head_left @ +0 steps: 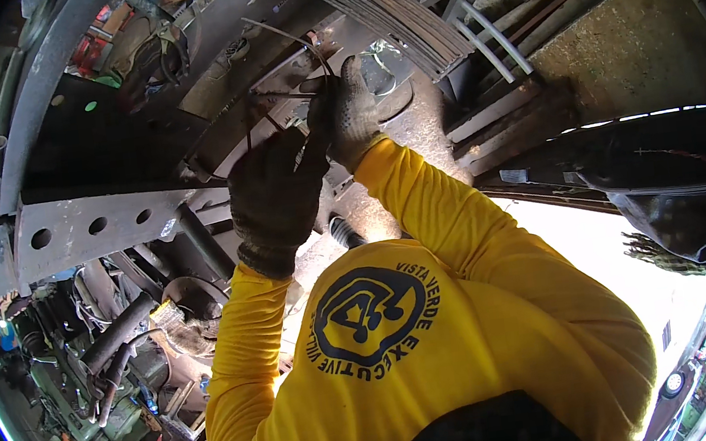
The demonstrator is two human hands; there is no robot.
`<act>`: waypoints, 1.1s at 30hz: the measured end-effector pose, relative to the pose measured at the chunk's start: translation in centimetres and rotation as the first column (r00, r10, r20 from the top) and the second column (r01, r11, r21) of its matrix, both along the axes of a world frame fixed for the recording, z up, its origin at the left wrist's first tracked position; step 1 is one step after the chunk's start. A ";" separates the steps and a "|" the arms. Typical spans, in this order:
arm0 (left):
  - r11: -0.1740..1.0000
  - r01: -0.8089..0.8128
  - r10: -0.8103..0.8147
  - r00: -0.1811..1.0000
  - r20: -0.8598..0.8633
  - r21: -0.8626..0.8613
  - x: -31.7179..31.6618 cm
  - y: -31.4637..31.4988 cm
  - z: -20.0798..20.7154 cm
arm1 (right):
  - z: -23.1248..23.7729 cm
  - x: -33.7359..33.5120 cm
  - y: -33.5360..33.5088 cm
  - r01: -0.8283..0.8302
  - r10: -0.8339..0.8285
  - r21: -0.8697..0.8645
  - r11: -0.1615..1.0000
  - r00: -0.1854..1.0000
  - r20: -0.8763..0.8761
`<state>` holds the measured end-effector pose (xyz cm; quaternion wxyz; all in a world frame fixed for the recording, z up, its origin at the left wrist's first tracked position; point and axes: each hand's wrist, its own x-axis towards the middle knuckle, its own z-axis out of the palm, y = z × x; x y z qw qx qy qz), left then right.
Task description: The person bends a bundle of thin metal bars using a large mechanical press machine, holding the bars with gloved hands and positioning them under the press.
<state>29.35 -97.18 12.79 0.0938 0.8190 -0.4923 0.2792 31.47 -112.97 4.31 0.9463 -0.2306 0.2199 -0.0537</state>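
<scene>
Both my hands are raised close together in front of a dark metal frame, in knitted work gloves and yellow sleeves. My left hand (274,196) is closed, its fingers wrapped round thin dark metal rods that stick out above the knuckles. Up against it on the right is my right hand (352,116), also closed with the thumb pointing up. A curved thin rod (284,34) arches down into the right hand's grip. Another straight rod (282,96) lies across just above the left hand. Where the rods end inside the gloves is hidden.
A grey steel beam with round holes (97,224) runs to the left. Long thin bars (382,17) lie bundled above, beside two pale tubes (496,39). Tools and scrap (86,399) crowd the lower left. A dark bag-like thing (674,210) hangs at the right.
</scene>
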 end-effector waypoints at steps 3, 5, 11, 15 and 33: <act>0.997 0.070 -0.071 0.996 -0.057 -0.010 1.0 0.5 0.2 | 0.9 0.4 1.0 0.129 -0.129 -0.009 0.992 0.983 -0.128; 0.995 0.096 -0.096 0.995 -0.019 -0.011 1.5 1.1 0.2 | 1.5 0.6 1.2 0.191 -0.179 0.060 0.980 0.970 -0.166; 0.985 0.168 -0.166 0.985 -0.057 0.030 2.4 1.5 0.2 | 3.5 0.1 1.4 0.096 -0.195 -0.382 0.919 0.953 -0.231; 0.992 0.071 -0.068 0.997 -0.030 0.105 1.1 0.8 -1.1 | 3.0 0.1 -0.1 0.000 -0.028 -0.145 0.989 0.980 -0.196; 0.954 -0.051 0.051 0.999 0.007 0.295 -0.2 -0.3 -0.7 | -2.2 -3.1 -2.2 -0.264 0.205 0.150 0.953 0.924 0.323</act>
